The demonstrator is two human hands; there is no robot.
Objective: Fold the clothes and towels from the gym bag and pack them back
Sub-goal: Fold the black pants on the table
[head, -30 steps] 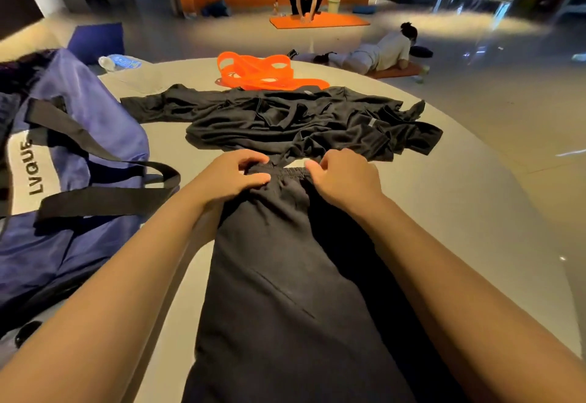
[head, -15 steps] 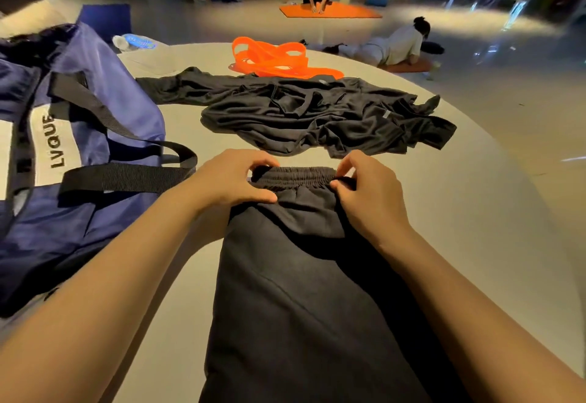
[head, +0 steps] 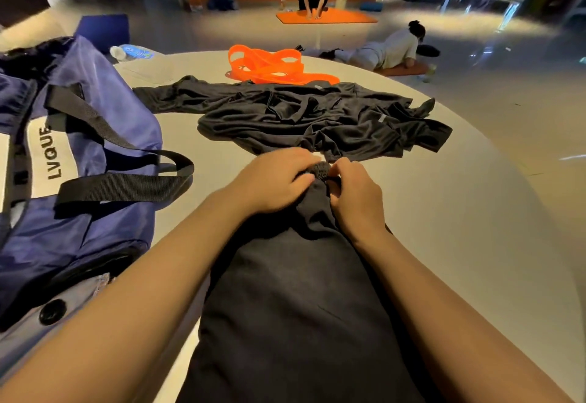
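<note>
Both hands, the left hand (head: 276, 180) and right hand (head: 356, 195), pinch the bunched elastic waistband (head: 321, 170) of the dark trousers (head: 295, 307), which lie lengthwise on the bench (head: 459, 212). To fold well, pull the band flat and square (it looks gathered) before doubling. A crumpled black garment (head: 304, 120) waits beyond; the blue gym bag (head: 88, 155) sits left.

Dim indoors, warm cast | brightest on the floor (head: 475, 19) at upper right, glare streaks there | soft sheen on the pale surface (head: 475, 212) | soft shadows under the forearms | black fabric nearly detailless | strong wide-angle bending at frame edges | slight motion blur on the hands, centre | background soft
</note>
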